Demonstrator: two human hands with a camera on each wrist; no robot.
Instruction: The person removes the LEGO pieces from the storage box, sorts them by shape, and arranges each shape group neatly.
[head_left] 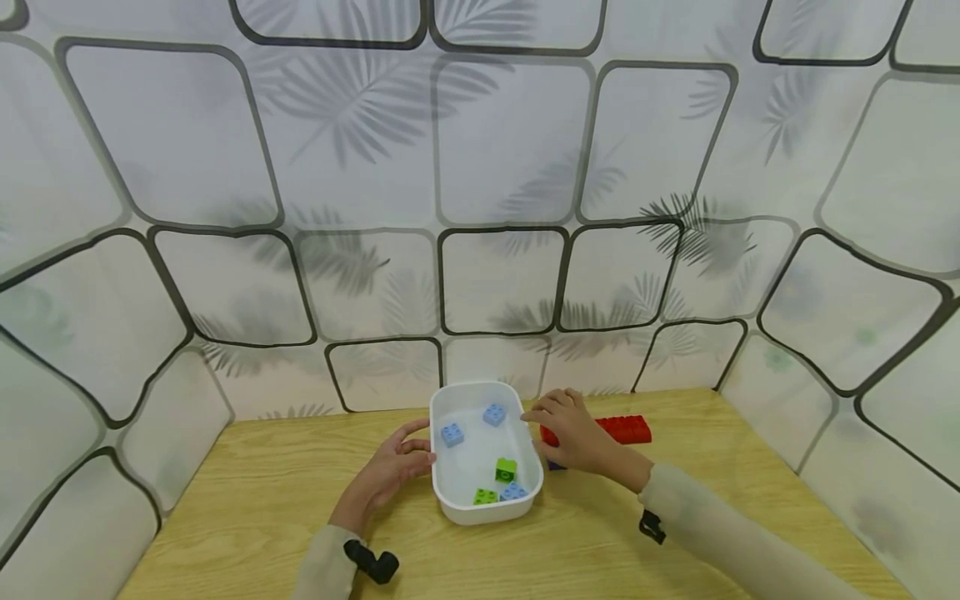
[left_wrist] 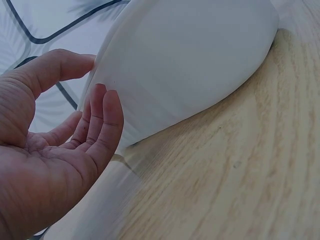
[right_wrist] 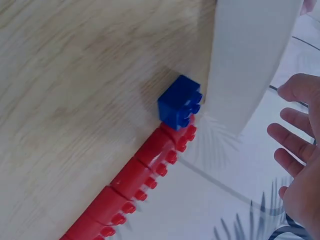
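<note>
A white plastic bin (head_left: pixel 467 467) stands on the table with light blue bricks (head_left: pixel 494 414) and green bricks (head_left: pixel 506 470) inside. My left hand (head_left: pixel 393 471) is at the bin's left side, its thumb at the rim and its bent fingers by the outer wall (left_wrist: pixel 185 55). Over the right rim hovers my right hand (head_left: pixel 566 429), with loosely bent fingers and nothing held. Below it, a row of red bricks (right_wrist: pixel 132 177) runs along the table, with a dark blue brick (right_wrist: pixel 180 102) at the end near the bin. In the head view that hand partly hides both.
The wooden table (head_left: pixel 277 500) meets patterned fabric walls (head_left: pixel 495 283) at the back and both sides. The bin's far end is close to the back wall. A black wrist strap (head_left: pixel 371 562) sits on each sleeve.
</note>
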